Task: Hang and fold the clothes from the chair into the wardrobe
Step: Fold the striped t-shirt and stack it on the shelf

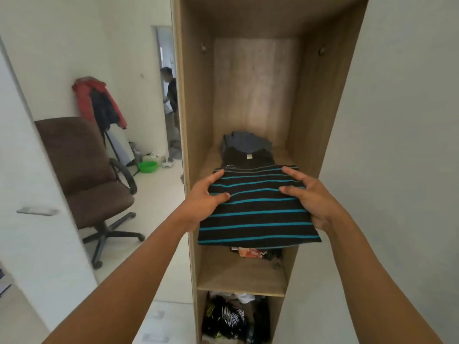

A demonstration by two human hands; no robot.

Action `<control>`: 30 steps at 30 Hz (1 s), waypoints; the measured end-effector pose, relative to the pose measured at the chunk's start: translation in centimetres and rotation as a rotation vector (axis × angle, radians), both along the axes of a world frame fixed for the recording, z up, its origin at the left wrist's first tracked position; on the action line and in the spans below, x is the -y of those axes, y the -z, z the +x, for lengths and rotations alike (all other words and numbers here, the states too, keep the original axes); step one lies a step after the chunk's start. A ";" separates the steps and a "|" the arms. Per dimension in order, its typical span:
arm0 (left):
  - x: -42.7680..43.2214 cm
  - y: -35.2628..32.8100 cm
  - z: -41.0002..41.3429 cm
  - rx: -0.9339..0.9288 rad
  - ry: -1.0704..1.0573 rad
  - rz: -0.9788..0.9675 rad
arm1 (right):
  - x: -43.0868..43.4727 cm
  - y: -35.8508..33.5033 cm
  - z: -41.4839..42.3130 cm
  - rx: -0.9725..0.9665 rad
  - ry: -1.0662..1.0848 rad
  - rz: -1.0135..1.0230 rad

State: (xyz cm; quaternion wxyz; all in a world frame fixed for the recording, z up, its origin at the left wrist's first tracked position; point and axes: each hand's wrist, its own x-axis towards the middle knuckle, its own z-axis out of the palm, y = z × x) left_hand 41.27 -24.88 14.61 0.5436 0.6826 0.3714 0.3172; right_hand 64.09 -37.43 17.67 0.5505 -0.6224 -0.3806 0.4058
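Both hands are on the folded striped shirt [258,212] at the mouth of the wardrobe [198,95], so this looks like the placing step of the fold-and-stow part of the job. The left hand [205,197] pinches the left edge, thumb laid across the top and fingers curled along the side. The right hand [306,194] mirrors it on the right edge, thumb on top, fingers hooked over the far corner. The shirt sits flat at the level of the middle shelf [211,160], and its near edge juts out past the shelf front. Whether it already rests on the board or is carried just above it cannot be told. Its teal stripes run side to side across the opening and its far edge points straight in, touching or just short of the dark folded garments [248,155] at the back. The bundle looks nearly square, so its long axis is hard to call, perhaps front to back. Next, most likely: slide it level and straight in, then let both grips go without dragging the folds open. The chair [87,170] off to the left shows a bare seat.
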 end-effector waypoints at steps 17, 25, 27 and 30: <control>-23.1 -3.6 12.9 -0.005 -0.028 0.087 | -23.6 -1.5 12.0 -0.005 0.079 0.067; -23.0 4.8 12.5 -0.156 -0.119 -0.125 | -23.3 5.4 14.1 0.054 0.077 -0.142; -22.5 5.4 12.0 -0.160 -0.114 -0.127 | -22.4 5.6 13.9 0.117 -0.010 -0.191; -21.8 4.9 11.9 -0.009 -0.115 -0.150 | -22.2 5.2 13.1 0.167 -0.027 -0.125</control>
